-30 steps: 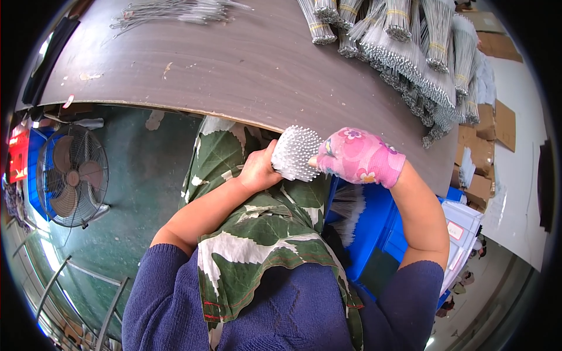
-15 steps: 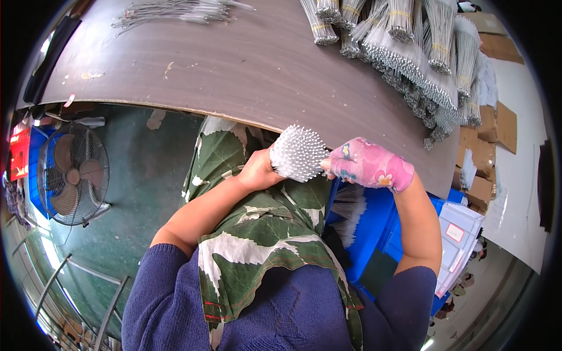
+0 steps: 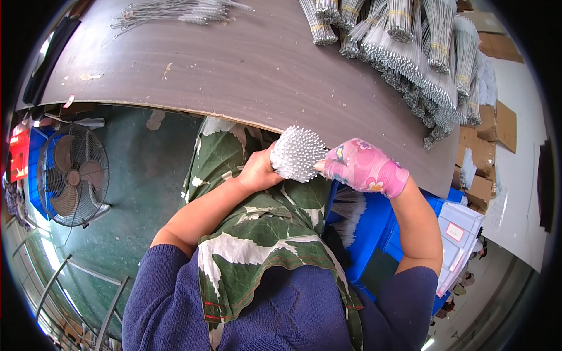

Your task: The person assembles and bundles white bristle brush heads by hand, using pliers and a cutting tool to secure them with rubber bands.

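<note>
A thick bundle of thin wire brushes (image 3: pixel 298 153), white and bristly with pale tips facing up, is gripped by my bare left hand (image 3: pixel 259 171) at the table's near edge. Pink flowered cloth, like a fingerless glove, covers my right hand (image 3: pixel 363 168). Its fingers are bent together at the right side of the bundle, touching or almost touching the outer tips. Whether they pinch a single brush cannot be made out. My left fingers are mostly hidden behind the bundle.
On the brown table (image 3: pixel 234 70) lie loose wire brushes (image 3: pixel 181 13) at the far left. Several tied brush bundles (image 3: pixel 410 52) are heaped at the far right. Blue crates (image 3: pixel 366 225) stand right of my lap, cardboard boxes (image 3: pixel 477 155) beyond, and a floor fan (image 3: pixel 73 175) at left.
My right hand has shifted slightly left and down, its fingers turning in closer against the bundle's right side. The left hand and the bundle have hardly moved.
</note>
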`<state>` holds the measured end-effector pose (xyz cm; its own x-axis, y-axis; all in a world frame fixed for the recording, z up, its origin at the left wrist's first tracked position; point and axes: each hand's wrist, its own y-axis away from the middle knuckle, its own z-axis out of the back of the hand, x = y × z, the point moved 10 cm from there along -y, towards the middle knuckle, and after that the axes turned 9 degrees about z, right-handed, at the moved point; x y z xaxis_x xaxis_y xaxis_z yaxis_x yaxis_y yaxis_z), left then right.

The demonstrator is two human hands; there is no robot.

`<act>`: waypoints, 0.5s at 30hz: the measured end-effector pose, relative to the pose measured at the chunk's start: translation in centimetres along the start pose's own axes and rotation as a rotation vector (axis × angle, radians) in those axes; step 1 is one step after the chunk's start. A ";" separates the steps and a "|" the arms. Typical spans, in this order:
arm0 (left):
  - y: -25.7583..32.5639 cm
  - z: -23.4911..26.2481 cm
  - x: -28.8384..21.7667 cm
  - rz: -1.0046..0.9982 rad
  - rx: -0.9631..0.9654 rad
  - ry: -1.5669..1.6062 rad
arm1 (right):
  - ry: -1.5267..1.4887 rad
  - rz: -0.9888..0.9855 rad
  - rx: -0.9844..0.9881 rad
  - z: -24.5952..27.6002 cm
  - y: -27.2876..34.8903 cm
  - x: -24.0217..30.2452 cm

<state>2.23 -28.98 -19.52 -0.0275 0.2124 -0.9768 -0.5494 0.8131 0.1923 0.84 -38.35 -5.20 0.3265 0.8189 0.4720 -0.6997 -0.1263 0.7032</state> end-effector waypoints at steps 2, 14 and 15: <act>-0.1 0.0 0.1 0.014 -0.002 -0.024 | -0.013 0.009 -0.006 0.0 0.1 0.0; 0.0 0.1 0.1 0.004 -0.053 -0.092 | -0.121 -0.029 0.039 0.2 1.1 -0.3; 0.0 0.1 -0.1 0.003 -0.052 -0.090 | -0.100 -0.024 0.033 0.4 1.1 0.0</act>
<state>2.35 -28.91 -19.45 0.0447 0.2648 -0.9633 -0.5918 0.7839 0.1880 0.33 -38.77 -4.23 0.4058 0.7623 0.5043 -0.6700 -0.1272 0.7314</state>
